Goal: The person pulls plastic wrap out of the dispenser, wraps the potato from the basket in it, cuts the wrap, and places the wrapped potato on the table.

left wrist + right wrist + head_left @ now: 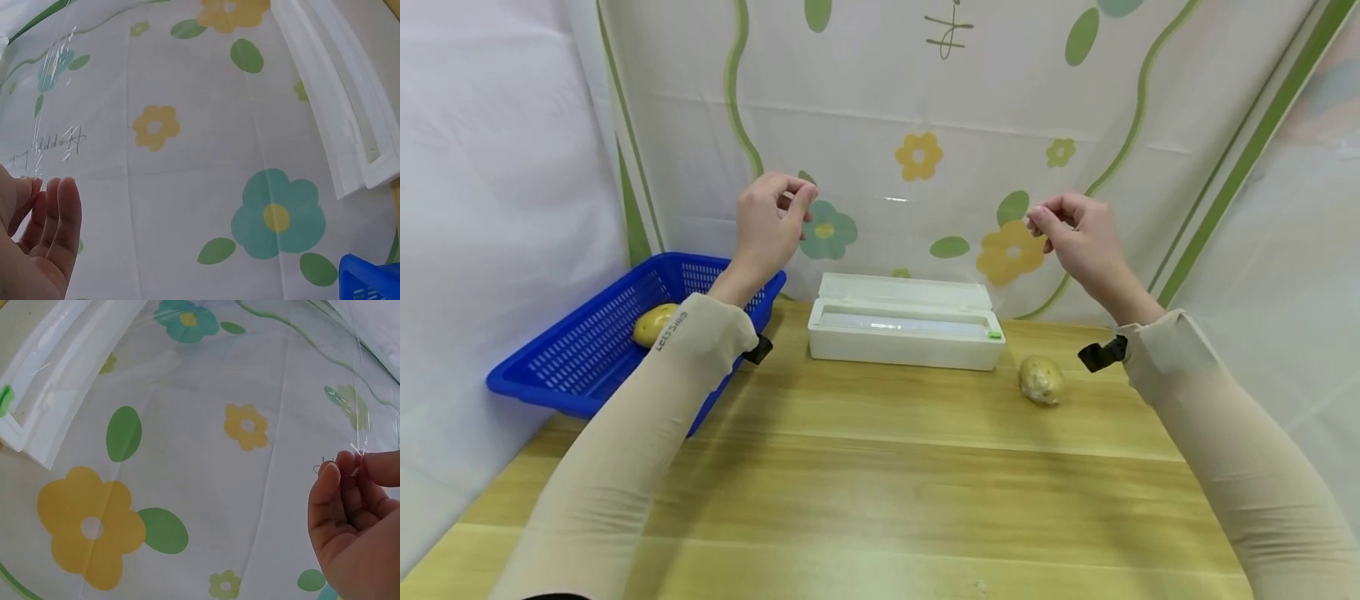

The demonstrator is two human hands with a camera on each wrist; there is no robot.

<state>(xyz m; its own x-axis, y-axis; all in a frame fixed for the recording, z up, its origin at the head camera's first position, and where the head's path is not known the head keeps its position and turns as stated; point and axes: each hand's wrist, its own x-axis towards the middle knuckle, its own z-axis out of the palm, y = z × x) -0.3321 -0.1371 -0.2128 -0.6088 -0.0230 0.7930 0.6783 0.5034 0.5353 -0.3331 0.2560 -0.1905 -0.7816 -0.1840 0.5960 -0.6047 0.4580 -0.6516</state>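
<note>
My left hand [772, 218] is raised at the back, thumb and index finger pinching an edge of clear cling film [56, 87]. Level with it on the right, my right hand [1081, 237] pinches the film too; glints and creases show by its fingertips in the right wrist view. The sheet spans between both hands, barely visible in the head view. Below and between them stands a white cling film dispenser box [906, 346], its lid raised and a green slider [995, 335] at its right end. Right of the box lies a potato [1041, 380] with a shiny, wrinkled covering.
A blue plastic basket [568, 398] stands at the left with another potato [653, 325] in it, partly behind my left sleeve. The wooden table [880, 492] meets a flower-printed curtain [865, 75] at the back. White sheeting hangs on both sides.
</note>
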